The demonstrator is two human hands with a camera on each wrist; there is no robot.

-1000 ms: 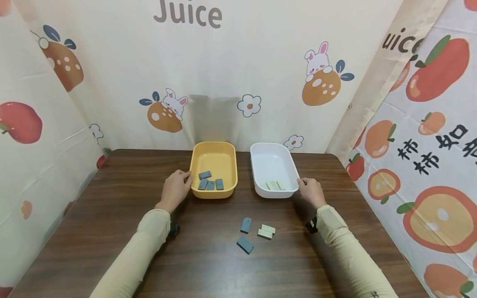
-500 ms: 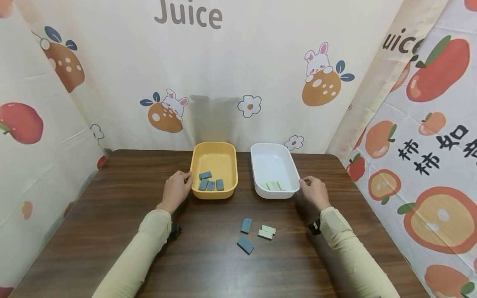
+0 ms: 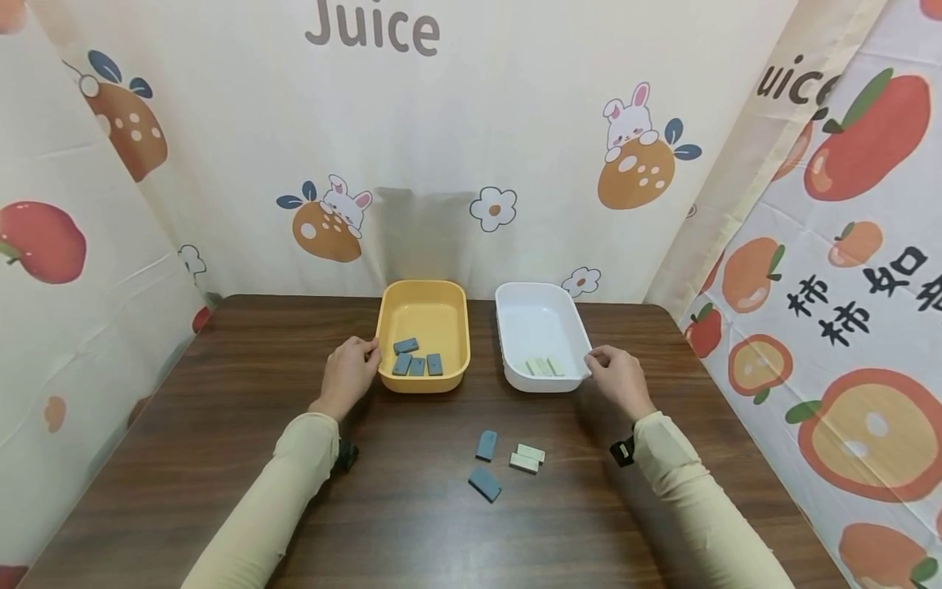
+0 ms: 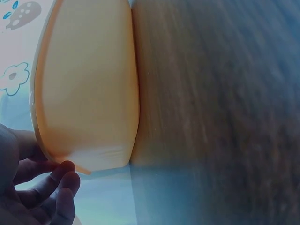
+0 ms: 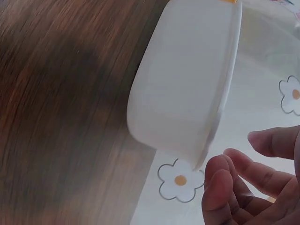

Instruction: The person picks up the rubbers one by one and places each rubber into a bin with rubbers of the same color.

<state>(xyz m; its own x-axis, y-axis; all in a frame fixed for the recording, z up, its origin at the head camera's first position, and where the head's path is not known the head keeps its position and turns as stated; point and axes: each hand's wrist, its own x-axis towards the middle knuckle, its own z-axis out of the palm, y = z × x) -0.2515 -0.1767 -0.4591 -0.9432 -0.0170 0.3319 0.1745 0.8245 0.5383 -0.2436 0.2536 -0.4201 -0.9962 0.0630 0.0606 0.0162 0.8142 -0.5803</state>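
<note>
My left hand pinches the left rim of a yellow tray; in the left wrist view its thumb and fingers close on the rim of this tray. Several small blue-grey rectangular blocks lie inside. By the right rim of a white tray is my right hand. The right wrist view has its thumb and fingers spread, fingertips close to the white rim, thumb clear of it. Pale green blocks sit at the white tray's near end.
Two loose blue-grey blocks and two pale green blocks lie on the dark wooden table in front of the trays. A patterned curtain hangs directly behind the trays, with more printed cloth at the sides.
My right hand has shifted very slightly at the white tray's rim. The left hand, both trays and the blocks look the same.
</note>
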